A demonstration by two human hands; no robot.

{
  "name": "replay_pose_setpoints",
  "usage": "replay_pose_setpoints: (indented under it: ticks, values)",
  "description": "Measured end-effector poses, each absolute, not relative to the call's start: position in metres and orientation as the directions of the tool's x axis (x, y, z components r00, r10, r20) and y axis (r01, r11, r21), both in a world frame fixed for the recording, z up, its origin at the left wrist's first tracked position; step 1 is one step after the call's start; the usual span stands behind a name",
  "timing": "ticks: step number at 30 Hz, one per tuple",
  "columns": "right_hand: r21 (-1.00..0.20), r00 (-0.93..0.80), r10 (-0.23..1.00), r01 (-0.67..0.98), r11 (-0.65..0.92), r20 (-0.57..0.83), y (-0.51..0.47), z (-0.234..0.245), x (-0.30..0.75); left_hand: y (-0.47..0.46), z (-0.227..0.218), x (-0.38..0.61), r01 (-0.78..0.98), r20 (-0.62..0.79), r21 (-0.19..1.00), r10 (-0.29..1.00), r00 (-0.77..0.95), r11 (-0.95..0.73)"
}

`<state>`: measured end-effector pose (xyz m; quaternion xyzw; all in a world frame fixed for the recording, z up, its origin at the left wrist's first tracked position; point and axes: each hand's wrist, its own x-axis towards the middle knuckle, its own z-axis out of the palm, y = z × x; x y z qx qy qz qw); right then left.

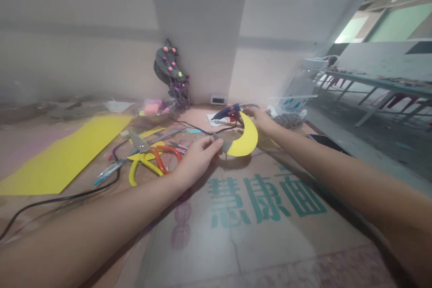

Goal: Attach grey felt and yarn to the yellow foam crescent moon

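Note:
My left hand (pixel 204 150) is closed, its thumb and fingers pinching the grey-wrapped lower end of a yellow crescent-shaped cutout (pixel 249 137). Grey yarn seems to cover that end; the rest of the crescent is bare yellow. Just behind the crescent, my right hand (pixel 261 119) is close to its upper tip and to a dark blue hot glue gun (pixel 226 112). Blur and the crescent hide the right fingertips, so their grip does not show. The glue gun has a small red light, and its nozzle points left over a white card (pixel 216 120).
Orange-handled scissors (pixel 168 157) and yellow-handled pliers (pixel 145 166) lie left of my left hand. Further left is a yellow sheet (pixel 77 153). A grey crescent ornament with pompoms (pixel 168 65) leans on the wall. Grey yarn (pixel 288 120) and a phone (pixel 327 142) are at right.

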<state>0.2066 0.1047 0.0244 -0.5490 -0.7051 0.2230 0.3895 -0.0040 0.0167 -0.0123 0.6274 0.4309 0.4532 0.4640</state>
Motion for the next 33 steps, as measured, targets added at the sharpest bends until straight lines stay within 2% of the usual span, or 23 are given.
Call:
replay_pose_setpoints:
  ticks: [6,11,13,22,26,33]
  values:
    - [-0.573,-0.258,0.922,0.725,0.383,0.289,0.048,0.023,0.233,0.019,-0.013,-0.005,0.049,0.142,0.988,0.981,0.131,-0.15]
    - [-0.23,-0.657,0.717,0.679,0.697,0.231,-0.001,0.015,0.221,0.02,-0.014,-0.005,0.077,0.173,0.98,0.977,0.123,-0.184]
    - [-0.182,-0.717,0.663,0.638,0.748,0.215,-0.01,0.013,0.211,0.02,-0.015,-0.005,0.088,0.185,0.976,0.974,0.129,-0.197]
    - [-0.393,-0.736,0.648,0.547,0.739,0.196,-0.024,0.028,0.179,0.017,-0.012,-0.005,0.212,0.217,0.945,0.962,0.165,-0.25]
    - [-0.464,-0.625,0.715,0.557,0.689,0.311,-0.017,0.043,0.182,0.014,-0.01,-0.002,0.172,0.189,0.959,0.961,0.201,-0.225]
    - [-0.489,-0.417,0.816,0.656,0.575,0.401,0.004,0.045,0.202,0.011,-0.01,-0.001,0.316,0.266,0.86,0.88,0.395,-0.401]
